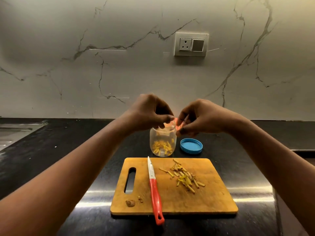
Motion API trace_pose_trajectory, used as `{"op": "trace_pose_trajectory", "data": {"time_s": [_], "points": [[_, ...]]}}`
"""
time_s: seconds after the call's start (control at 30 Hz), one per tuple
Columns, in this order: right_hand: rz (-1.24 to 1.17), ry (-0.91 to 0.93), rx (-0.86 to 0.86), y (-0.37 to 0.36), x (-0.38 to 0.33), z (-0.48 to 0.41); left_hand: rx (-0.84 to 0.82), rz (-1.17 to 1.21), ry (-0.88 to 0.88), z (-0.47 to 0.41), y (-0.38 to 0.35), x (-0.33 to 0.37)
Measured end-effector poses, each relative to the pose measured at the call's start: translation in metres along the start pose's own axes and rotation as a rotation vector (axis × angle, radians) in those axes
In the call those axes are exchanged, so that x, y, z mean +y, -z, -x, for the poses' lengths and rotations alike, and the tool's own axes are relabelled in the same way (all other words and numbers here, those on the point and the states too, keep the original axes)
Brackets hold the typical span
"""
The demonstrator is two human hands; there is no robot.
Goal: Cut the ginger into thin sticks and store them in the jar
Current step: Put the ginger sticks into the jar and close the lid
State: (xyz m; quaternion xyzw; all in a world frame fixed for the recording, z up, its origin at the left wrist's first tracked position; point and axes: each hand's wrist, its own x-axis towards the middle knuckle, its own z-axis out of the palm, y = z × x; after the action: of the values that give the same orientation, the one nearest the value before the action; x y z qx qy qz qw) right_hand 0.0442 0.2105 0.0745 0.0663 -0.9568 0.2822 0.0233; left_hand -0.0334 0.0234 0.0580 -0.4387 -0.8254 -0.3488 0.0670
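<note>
Cutting: judged complete or nearly so; the knife point(154, 189) lies flat on the cutting board point(213, 198), held by neither hand, its red handle overhanging the near edge.

Storage: in progress, perhaps halfway; the jar point(162, 140) stands open and upright on the tabletop point(68, 150) just behind the board, with a shallow layer of cut sticks point(162, 148) at its bottom; most of its volume is unfilled.

Outstanding stock: a loose pile of sticks point(185, 178) lies on the right half of the board, not yet transferred; a ginger stub point(130, 203) and a few crumbs sit at the near left corner, likely trimmings.

Hands: left hand point(150, 113) is directly over the jar mouth, right hand point(199, 116) just right of the rim; the fingers point(167, 118) of both are curled and bunched toward one another; whether they pinch any ginger cannot be told, as the fingertips hide it.

Closure: not done; the blue lid point(191, 145) lies on the tabletop beside the jar, to its right.

Remaining, by judgement: move the pile into the jar; fit the lid.
</note>
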Motion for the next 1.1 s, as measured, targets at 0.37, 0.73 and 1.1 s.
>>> {"op": "trace_pose_trajectory", "data": {"time_s": [0.37, 0.73, 1.1], "points": [[0.194, -0.289, -0.288, -0.060, 0.019, 0.051, -0.680, -0.163, 0.183, 0.026, -0.059, -0.014], [0.161, -0.196, -0.193, -0.071, 0.022, 0.044, -0.578, -0.178, 0.056, 0.022, -0.071, -0.012], [0.146, -0.213, -0.174, -0.074, 0.018, 0.039, -0.504, -0.172, 0.027, 0.030, -0.074, -0.012]]}}
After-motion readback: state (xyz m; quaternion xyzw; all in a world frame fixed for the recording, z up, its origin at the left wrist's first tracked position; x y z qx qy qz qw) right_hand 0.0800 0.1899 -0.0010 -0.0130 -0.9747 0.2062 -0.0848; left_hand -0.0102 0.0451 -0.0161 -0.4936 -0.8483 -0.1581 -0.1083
